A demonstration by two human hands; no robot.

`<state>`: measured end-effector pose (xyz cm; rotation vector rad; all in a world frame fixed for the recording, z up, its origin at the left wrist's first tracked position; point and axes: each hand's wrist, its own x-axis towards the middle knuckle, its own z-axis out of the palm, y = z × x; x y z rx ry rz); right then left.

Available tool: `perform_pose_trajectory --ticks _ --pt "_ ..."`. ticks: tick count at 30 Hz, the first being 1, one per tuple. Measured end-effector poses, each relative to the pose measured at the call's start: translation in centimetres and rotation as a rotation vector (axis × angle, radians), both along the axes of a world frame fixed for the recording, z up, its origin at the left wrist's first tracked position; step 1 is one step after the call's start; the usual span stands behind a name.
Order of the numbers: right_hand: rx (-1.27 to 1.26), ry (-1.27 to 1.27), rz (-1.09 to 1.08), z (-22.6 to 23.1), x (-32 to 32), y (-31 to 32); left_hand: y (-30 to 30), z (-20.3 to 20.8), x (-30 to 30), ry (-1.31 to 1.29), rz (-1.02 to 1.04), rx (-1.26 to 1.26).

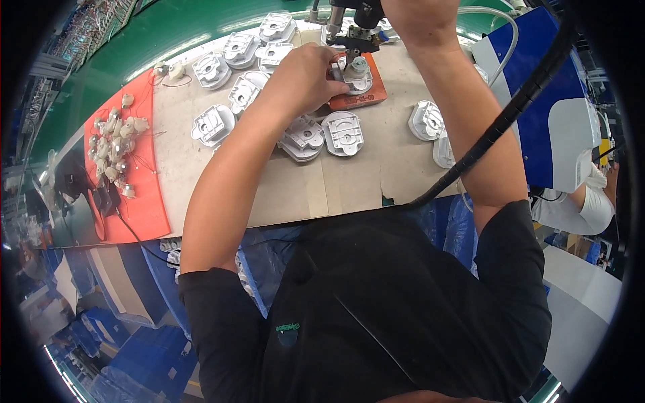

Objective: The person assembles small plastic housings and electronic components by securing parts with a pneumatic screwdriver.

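Shirt: black, with short sleeves; both forearms go from it over the table.
Boxes: blue, low at the left, partly under plastic; what they contain, I cannot tell.
Table: beige covering, with a torn place near the front edge.
Loose housings: white and rounded; several lie left of the red block and in front of it, two others near the right forearm.
Mat: orange-red, at the left; it bears a pile of small parts, whitish, with thin wires.
Red block: under the white housing, which it carries like a small fixture.
Left hand: nearer to this housing, at its left side; thumb and forefinger stand apart around that edge. If they press it, I cannot tell.
Axis: the housing lies just right of these fingers; its long axis seems to go away from the body, but the tool hides one part.
Tool: black and metal, its tip directly above the housing; contact is not clear.
Right hand: higher, beside the tool; its fingers are outside the view, so their grip is unknown.
Green surface: behind the table.
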<state>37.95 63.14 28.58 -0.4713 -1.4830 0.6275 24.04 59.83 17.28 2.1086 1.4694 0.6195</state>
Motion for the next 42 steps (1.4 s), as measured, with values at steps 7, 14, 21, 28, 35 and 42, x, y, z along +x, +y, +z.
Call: perform_pose_trajectory --ticks 7,14,21,28,35,42 --pt "0.048 0.019 0.000 0.9 -0.1 0.5 0.5 1.9 0.4 0.027 0.005 -0.035" --pt "0.169 0.028 -0.027 8.9 3.2 0.8 -0.5 1.8 1.3 -0.023 0.016 0.048" --pt "0.122 -0.217 -0.256 13.7 4.9 0.1 -1.0 2.8 2.6 0.024 -0.063 0.199" --pt "0.669 -0.293 -0.513 6.2 4.2 -0.5 -3.6 3.1 0.1 0.041 -0.025 0.237" --pt "0.632 -0.969 -0.290 -3.0 9.6 -4.6 -14.2 9.4 -9.3 -0.284 0.231 0.708" --pt "0.261 -1.004 0.001 -7.5 15.2 -0.3 -44.1 6.3 -24.9 -0.302 1.158 0.472"
